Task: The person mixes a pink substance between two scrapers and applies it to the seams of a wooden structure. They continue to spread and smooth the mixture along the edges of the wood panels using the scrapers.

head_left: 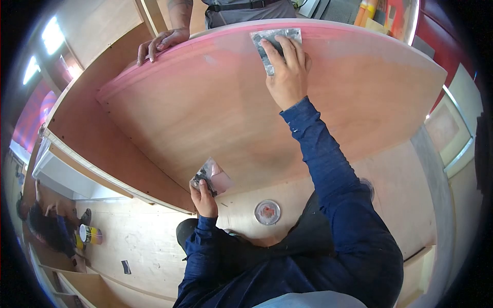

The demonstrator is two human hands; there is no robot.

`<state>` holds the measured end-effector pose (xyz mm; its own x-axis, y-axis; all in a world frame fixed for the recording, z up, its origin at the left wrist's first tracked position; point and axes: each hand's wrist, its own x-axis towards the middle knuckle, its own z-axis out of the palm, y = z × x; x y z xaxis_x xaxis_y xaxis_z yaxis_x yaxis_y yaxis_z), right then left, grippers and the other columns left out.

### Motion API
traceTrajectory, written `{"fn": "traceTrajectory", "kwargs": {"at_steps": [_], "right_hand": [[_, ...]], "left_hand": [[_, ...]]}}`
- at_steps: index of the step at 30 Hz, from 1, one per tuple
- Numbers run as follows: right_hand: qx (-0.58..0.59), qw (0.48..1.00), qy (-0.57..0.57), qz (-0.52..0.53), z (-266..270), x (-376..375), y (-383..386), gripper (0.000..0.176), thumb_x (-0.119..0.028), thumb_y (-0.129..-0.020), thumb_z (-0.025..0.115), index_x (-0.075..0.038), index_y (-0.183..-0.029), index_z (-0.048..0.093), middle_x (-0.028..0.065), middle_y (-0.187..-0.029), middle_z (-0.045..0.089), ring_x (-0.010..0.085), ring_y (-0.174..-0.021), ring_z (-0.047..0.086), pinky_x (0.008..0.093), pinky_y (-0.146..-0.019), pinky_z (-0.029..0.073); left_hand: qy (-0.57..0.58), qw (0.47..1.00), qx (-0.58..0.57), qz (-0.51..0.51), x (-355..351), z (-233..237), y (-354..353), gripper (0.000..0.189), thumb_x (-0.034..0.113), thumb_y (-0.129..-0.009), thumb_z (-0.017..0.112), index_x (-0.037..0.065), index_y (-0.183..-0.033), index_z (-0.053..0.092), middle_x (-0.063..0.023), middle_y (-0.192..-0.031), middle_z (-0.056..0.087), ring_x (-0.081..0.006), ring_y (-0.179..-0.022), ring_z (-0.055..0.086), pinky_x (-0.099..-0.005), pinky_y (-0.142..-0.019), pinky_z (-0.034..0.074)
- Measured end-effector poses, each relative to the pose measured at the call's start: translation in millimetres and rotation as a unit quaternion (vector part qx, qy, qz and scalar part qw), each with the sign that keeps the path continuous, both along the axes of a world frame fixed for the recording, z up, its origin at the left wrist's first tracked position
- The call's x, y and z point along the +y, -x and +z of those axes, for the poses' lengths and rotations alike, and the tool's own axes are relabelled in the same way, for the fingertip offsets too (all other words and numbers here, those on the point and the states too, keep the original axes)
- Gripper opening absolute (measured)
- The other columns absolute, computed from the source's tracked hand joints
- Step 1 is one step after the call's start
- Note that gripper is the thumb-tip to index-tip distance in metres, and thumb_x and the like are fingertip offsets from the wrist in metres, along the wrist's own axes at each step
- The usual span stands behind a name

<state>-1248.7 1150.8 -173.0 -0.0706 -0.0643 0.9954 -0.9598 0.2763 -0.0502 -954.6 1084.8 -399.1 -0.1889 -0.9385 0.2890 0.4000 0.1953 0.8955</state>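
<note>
matt grained wooden panel (205,113), smooth chalky pink filler (226,41) along its edge, shiny stained metal scraper blades (255,47), wrinkled cloth sleeve (328,154)

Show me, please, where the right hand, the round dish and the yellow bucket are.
Right hand (290,74), head view: back of the hand.
Round dish (267,223), head view: rim.
Yellow bucket (93,235), head view: side wall.

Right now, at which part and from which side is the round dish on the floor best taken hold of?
I would pinch the rim of the round dish from its left side: it lies flat, a reddish smear occupies its middle, and the right leg crowds the other side.
</note>
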Motion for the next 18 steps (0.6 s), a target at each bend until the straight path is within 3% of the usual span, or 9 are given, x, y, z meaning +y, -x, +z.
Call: {"fn": "traceTrajectory", "kwargs": {"at_steps": [2, 4, 7, 13, 18], "right_hand": [[-0.002, 1.000, 0.003, 0.002, -1.3, -2.1, -0.2, 0.060, 0.004, -0.064, 0.070, -0.019, -0.120, 0.062, 0.0040, -0.124, 0.054, 0.0259, -0.119, 0.047, 0.0444, -0.094, 0.036], [-0.002, 1.000, 0.004, -0.001, -0.7, -4.4, 0.3, 0.060, 0.004, -0.064, 0.070, -0.019, -0.120, 0.062, 0.0042, -0.124, 0.054, 0.0258, -0.119, 0.047, 0.0445, -0.094, 0.036], [-0.002, 1.000, 0.004, -0.001, 0.1, -6.4, 0.5, 0.060, 0.004, -0.065, 0.070, -0.019, -0.119, 0.063, 0.0043, -0.124, 0.054, 0.0257, -0.119, 0.048, 0.0444, -0.094, 0.036], [-0.004, 1.000, -0.004, -0.001, 0.8, -10.5, 2.2, 0.060, 0.005, -0.065, 0.070, -0.018, -0.119, 0.063, 0.0046, -0.124, 0.054, 0.0259, -0.118, 0.048, 0.0447, -0.093, 0.036], [-0.008, 1.000, -0.003, 0.004, 1.6, -11.7, 0.2, 0.061, 0.005, -0.065, 0.070, -0.019, -0.120, 0.062, 0.0050, -0.125, 0.053, 0.0264, -0.119, 0.047, 0.0446, -0.093, 0.036]], "left_hand": [[0.003, 0.999, 0.032, -0.025, -2.2, -6.6, -1.7, 0.019, 0.015, -0.101, 0.049, 0.002, -0.113, 0.052, -0.0024, -0.103, 0.060, -0.0082, -0.092, 0.054, -0.0236, -0.084, 0.044], [0.074, 0.996, -0.045, 0.036, 4.5, 1.0, -0.2, 0.018, 0.015, -0.101, 0.048, 0.002, -0.113, 0.053, -0.0024, -0.104, 0.060, -0.0080, -0.091, 0.054, -0.0233, -0.084, 0.044], [0.031, 0.997, -0.067, 0.022, 10.2, 17.7, -0.5, 0.018, 0.015, -0.101, 0.048, 0.001, -0.112, 0.053, -0.0023, -0.103, 0.060, -0.0077, -0.091, 0.054, -0.0230, -0.083, 0.044], [-0.004, 1.000, -0.018, -0.007, 5.7, 7.5, 0.0, 0.018, 0.015, -0.101, 0.048, 0.001, -0.111, 0.053, -0.0017, -0.101, 0.060, -0.0073, -0.090, 0.053, -0.0221, -0.081, 0.044], [0.045, 0.996, -0.069, 0.023, 10.2, 18.3, 0.1, 0.018, 0.015, -0.101, 0.048, 0.001, -0.111, 0.053, -0.0012, -0.100, 0.060, -0.0069, -0.088, 0.053, -0.0214, -0.080, 0.043]]}}
